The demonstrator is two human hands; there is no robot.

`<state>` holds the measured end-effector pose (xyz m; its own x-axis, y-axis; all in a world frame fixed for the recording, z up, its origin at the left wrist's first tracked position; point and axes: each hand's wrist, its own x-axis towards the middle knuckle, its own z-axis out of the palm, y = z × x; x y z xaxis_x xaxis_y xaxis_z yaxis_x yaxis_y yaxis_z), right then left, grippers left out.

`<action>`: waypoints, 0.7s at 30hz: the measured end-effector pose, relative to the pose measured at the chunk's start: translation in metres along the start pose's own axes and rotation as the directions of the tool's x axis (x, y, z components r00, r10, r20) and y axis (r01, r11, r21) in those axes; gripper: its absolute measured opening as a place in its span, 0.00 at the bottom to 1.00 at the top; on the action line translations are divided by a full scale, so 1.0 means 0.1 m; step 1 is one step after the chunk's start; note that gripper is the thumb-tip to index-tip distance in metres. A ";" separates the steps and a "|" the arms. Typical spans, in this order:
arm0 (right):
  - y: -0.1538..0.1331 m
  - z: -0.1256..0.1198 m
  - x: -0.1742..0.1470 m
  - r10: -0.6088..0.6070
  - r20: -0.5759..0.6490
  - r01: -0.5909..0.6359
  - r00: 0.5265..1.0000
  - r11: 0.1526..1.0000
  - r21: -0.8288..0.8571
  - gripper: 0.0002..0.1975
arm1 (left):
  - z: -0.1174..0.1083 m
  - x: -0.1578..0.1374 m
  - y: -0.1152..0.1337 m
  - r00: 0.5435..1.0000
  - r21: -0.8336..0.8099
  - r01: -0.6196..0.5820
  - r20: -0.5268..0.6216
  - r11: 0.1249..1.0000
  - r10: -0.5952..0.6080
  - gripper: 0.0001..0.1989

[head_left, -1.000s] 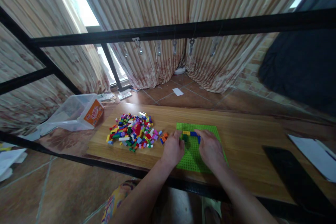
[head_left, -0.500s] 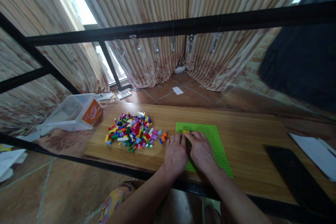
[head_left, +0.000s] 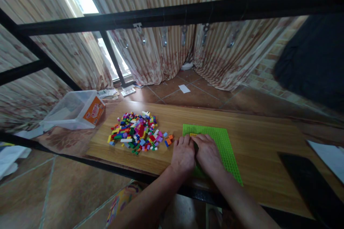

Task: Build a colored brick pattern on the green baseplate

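Observation:
Both hands are close together over the left part of a green studded baseplate (head_left: 228,154). My left hand (head_left: 184,154) lies at the plate's left edge, fingers bent and closed together, their tips turned down. My right hand (head_left: 208,152) touches or nearly touches it, its fingers curled towards the same spot. A bit of yellow brick (head_left: 192,135) shows just beyond the fingertips. Whatever is between the fingers is hidden under the hands. Just left of my left hand lie a few orange and blue bricks (head_left: 168,140).
A heap of mixed toy bricks (head_left: 139,130) covers the left of the wooden table (head_left: 258,139). Beyond its left end stands a clear plastic bin (head_left: 72,111) with an orange label. A black flat object (head_left: 306,175) and white paper (head_left: 326,157) lie right. A black rail (head_left: 172,16) crosses behind.
The view has shifted slightly, so the table and plate appear a little further right. Both hands stay at the same place on the baseplate, with only small finger movement.

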<state>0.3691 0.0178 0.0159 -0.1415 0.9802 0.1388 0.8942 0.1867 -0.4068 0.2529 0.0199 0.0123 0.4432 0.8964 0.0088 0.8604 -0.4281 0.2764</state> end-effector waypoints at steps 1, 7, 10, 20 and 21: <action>0.00 0.01 0.00 0.004 0.003 -0.004 1.000 1.000 -0.004 0.16 | 0.00 0.01 0.00 1.000 0.004 -0.004 0.018 1.000 0.004 0.20; 0.00 0.04 -0.01 -0.009 -0.020 0.008 1.000 1.000 -0.017 0.16 | 0.03 0.00 0.00 1.000 0.029 -0.004 -0.018 1.000 0.004 0.21; 0.03 0.02 -0.04 -0.044 -0.077 0.046 0.996 0.998 0.030 0.19 | 0.09 -0.05 0.02 0.998 0.058 -0.009 -0.066 0.998 0.013 0.22; 0.37 -0.20 -0.15 0.168 -0.354 -0.097 0.920 0.973 0.208 0.18 | 0.09 -0.08 0.02 0.986 0.001 -0.033 -0.161 0.999 0.033 0.23; 0.36 -0.20 -0.15 0.165 -0.346 -0.093 0.924 0.972 0.215 0.18 | 0.06 -0.08 0.01 0.984 -0.033 -0.041 -0.173 0.999 0.034 0.23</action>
<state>0.4124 0.0090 0.0173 0.1640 0.9132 0.3731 0.7910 0.1042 -0.6029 0.2517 0.0112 0.0071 0.4223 0.8875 0.1844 0.8328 -0.4602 0.3075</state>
